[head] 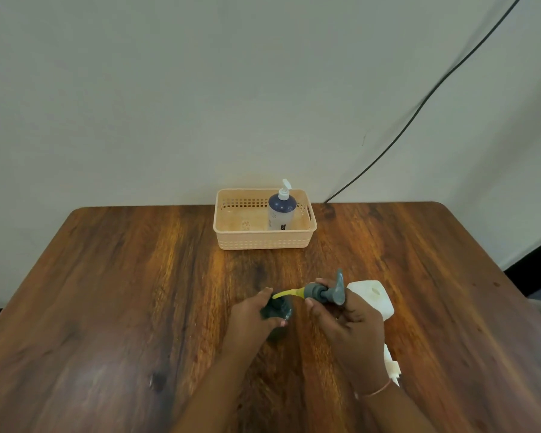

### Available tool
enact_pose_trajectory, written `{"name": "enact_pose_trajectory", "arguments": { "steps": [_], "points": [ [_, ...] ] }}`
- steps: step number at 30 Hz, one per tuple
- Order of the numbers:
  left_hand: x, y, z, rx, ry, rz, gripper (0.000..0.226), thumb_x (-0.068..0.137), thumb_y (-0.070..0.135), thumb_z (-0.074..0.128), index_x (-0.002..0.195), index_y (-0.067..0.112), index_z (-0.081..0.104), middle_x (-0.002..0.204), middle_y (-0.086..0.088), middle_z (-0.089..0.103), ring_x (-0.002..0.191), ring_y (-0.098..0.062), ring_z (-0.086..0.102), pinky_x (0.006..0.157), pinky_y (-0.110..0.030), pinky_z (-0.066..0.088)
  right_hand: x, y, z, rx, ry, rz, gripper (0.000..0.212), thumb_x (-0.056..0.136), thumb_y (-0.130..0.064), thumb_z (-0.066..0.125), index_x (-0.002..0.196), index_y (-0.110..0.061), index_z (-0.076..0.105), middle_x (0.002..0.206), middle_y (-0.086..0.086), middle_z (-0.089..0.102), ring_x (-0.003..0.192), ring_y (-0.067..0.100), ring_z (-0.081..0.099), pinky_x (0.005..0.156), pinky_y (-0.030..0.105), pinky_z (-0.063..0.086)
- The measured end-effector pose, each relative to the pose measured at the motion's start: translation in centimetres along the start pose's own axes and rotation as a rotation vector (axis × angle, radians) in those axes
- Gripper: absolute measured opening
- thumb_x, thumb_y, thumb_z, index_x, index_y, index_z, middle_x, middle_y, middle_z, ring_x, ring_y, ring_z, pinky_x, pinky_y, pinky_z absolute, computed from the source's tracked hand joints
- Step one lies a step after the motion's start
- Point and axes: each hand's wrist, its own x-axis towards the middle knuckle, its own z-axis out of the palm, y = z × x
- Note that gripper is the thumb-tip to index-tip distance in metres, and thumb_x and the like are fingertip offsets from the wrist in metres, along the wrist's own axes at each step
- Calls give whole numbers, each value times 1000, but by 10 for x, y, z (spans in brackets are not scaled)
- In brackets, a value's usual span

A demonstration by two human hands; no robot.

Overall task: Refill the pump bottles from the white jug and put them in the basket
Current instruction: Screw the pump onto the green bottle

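Basket (264,242) of peach perforated plastic sits at the far edge of the brown wooden table (107,307); in its right half we see an upright dark-blue bottle with a white pump (281,210). Nearer than the basket, our left hand (253,317) wraps a dark grey bottle (277,309), mostly hidden by the closed fingers. Our right hand (347,323) clamps a grey pump head (325,292) whose yellowish tube (286,293) points into that bottle. Behind this hand lies the white plastic jug (375,296), partly covered, its contents unreadable.
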Motion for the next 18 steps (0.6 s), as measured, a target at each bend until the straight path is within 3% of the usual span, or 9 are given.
{"name": "enact_pose_trajectory", "arguments": {
  "steps": [2, 5, 8, 12, 15, 18],
  "points": [
    [1, -1, 1, -27, 8, 0, 73, 68, 21, 79, 134, 23, 46, 135, 1, 56, 118, -13, 53, 101, -25, 41, 3, -1, 1, -41, -34, -19, 26, 72, -25, 71, 97, -18, 70, 91, -25, 64, 90, -7, 62, 70, 2, 47],
    [2, -3, 0, -59, 11, 7, 72, 67, 17, 81, 132, 20, 50, 135, 2, 56, 120, -11, 52, 104, -24, 41, 5, 7, 9, -119, -158, 12, 25, 74, -17, 75, 98, -18, 69, 85, -26, 62, 85, -7, 60, 67, 2, 44],
    [3, -6, 1, -108, -10, 3, 71, 66, 14, 81, 131, 17, 51, 136, 0, 55, 120, -11, 52, 100, -19, 40, 9, 21, 22, -223, -294, 84, 18, 78, -16, 71, 96, -15, 69, 83, -17, 61, 73, -5, 56, 66, 2, 40],
    [4, 0, 1, -84, -20, 38, 63, 72, 15, 76, 130, 20, 53, 129, 2, 61, 117, -12, 55, 102, -24, 43, 24, 37, 38, -280, -460, 139, 20, 83, -9, 64, 102, -12, 66, 94, -8, 57, 84, 2, 51, 70, -5, 35],
    [5, 3, -2, -60, -12, 62, 58, 75, 14, 72, 129, 23, 54, 122, 1, 64, 114, -14, 57, 101, -30, 46, 33, 45, 47, -325, -567, 210, 23, 86, -7, 59, 108, -11, 64, 105, 1, 59, 86, 4, 49, 64, -2, 39],
    [5, 1, -5, -55, -10, 32, 58, 76, 13, 72, 130, 25, 53, 124, 1, 63, 114, -13, 56, 99, -26, 45, 36, 47, 53, -289, -593, 261, 18, 84, -3, 61, 100, -8, 66, 97, 3, 59, 74, -2, 51, 54, 1, 41]
  ]
}}
